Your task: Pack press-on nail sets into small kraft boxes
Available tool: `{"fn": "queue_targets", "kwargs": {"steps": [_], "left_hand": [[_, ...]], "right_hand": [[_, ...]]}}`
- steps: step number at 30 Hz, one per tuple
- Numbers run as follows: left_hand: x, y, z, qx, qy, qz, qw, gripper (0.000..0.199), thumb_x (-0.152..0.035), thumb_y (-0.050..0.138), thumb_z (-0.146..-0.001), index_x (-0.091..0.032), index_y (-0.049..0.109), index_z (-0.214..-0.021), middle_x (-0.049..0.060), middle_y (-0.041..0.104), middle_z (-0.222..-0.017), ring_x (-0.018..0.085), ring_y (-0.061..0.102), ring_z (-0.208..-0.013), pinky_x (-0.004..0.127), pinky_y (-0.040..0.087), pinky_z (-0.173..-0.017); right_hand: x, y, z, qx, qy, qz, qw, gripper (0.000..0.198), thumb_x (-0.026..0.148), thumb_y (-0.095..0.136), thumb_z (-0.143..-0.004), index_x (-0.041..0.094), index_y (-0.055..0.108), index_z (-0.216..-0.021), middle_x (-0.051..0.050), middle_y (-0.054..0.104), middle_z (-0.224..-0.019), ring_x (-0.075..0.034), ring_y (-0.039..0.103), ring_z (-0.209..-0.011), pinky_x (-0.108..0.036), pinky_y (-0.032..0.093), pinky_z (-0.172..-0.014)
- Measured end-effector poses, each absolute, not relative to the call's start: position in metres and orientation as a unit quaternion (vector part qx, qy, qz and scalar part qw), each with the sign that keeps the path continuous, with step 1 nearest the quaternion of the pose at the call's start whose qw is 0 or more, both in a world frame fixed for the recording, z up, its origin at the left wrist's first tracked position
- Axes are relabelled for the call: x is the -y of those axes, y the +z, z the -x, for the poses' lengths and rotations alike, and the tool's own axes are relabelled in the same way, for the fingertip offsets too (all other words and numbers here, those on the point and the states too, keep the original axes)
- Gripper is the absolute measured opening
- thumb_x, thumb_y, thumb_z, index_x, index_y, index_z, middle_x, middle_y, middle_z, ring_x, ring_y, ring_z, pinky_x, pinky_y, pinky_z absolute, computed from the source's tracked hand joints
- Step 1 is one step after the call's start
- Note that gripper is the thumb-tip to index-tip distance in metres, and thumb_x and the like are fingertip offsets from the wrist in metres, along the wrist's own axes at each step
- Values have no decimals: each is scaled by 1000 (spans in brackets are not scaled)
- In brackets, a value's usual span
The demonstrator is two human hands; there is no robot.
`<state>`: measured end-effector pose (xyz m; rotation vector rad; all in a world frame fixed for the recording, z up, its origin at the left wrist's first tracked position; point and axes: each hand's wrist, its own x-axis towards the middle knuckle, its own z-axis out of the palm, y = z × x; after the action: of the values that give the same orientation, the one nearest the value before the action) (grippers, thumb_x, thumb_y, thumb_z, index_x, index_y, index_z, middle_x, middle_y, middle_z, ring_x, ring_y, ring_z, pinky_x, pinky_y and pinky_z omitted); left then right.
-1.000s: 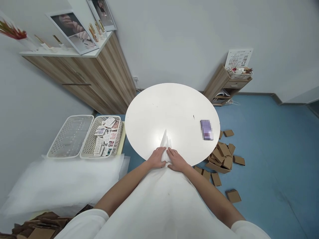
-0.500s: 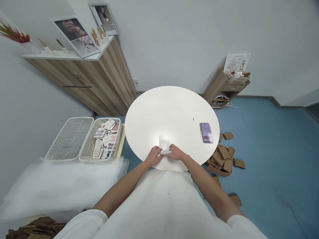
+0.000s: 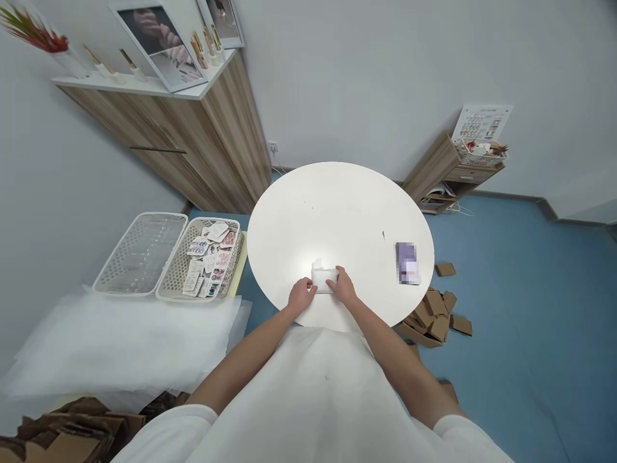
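A small white bundle [image 3: 322, 279], which looks wrapped in thin white foam sheet, lies near the front edge of the round white table [image 3: 337, 199]. A loose end of the wrapping pokes up at its far left corner. My right hand [image 3: 344, 287] is closed around the right end, thumb across the near face and fingers behind. At the left end, my left hand [image 3: 301, 295] pinches the lower corner between thumb and fingers. What the wrapping contains is hidden.
A purple item [image 3: 407, 262], blurred out, lies on the table's right. To the left, a white basket [image 3: 168, 276] of printed cards stands beside another basket [image 3: 108, 273] and stacked white foam sheets [image 3: 130, 341]. Cardboard boxes [image 3: 429, 315] lie on the blue floor. A wooden cabinet [image 3: 212, 141] stands behind.
The strip of wrapping that stretched away from my hands is now mostly rolled up, and the bundle stands taller. My right hand has shifted to its right end. The camera view has tilted slightly.
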<state>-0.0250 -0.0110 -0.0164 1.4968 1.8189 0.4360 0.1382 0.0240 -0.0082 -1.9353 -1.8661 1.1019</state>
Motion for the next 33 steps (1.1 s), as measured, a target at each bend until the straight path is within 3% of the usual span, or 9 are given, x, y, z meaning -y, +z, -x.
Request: {"fn": "queue_targets", "kwargs": {"steps": [5, 9, 17, 23, 27, 33], "left_hand": [[6, -18, 28, -707, 168, -563, 393, 16, -33, 52, -73, -19, 54, -80, 2, 60, -81, 16, 56, -75, 26, 42, -65], [11, -17, 26, -719, 185, -557, 372, 24, -32, 51, -74, -18, 51, -94, 5, 58, -91, 17, 56, -80, 28, 42, -68], [39, -8, 8, -692, 203, -622, 306, 34, -24, 44, -78, -22, 45, -112, 8, 46, -112, 21, 50, -98, 32, 44, -74], [30, -8, 8, -699, 195, -613, 313, 32, -21, 44, -77, -19, 47, -109, 8, 51, -107, 21, 50, -97, 35, 43, -79], [26, -6, 10, -700, 215, -598, 326, 31, -23, 46, -76, -18, 48, -107, 9, 51, -107, 20, 51, -97, 35, 42, -83], [33, 3, 8, -766, 236, -453, 391, 43, -31, 47, -78, -18, 40, -119, 11, 50, -114, 17, 55, -90, 31, 45, -76]], "right_hand": [[-3, -7, -138, 620, 333, 693, 160, 56, 41, 41, -79, 21, 23, -128, -11, 40, -117, -23, 48, -100, -35, 43, -76], [25, -3, -143, 660, 307, 662, 182, 54, 38, 36, -83, 22, 19, -131, -11, 33, -124, -22, 37, -113, -36, 42, -83], [42, -3, -142, 737, 296, 602, 83, 58, 40, 46, -78, 26, 26, -131, -10, 26, -133, -28, 32, -115, -44, 36, -88], [27, -5, -148, 751, 340, 564, 46, 66, 28, 53, -73, 24, 23, -132, -10, 31, -133, -29, 30, -119, -41, 34, -90], [25, -5, -159, 721, 412, 552, 70, 69, 31, 55, -71, 24, 24, -132, -9, 26, -135, -27, 26, -122, -40, 33, -94], [21, -5, -171, 663, 492, 546, 142, 60, 30, 49, -74, 23, 27, -130, -9, 34, -128, -21, 41, -111, -36, 39, -90]]}}
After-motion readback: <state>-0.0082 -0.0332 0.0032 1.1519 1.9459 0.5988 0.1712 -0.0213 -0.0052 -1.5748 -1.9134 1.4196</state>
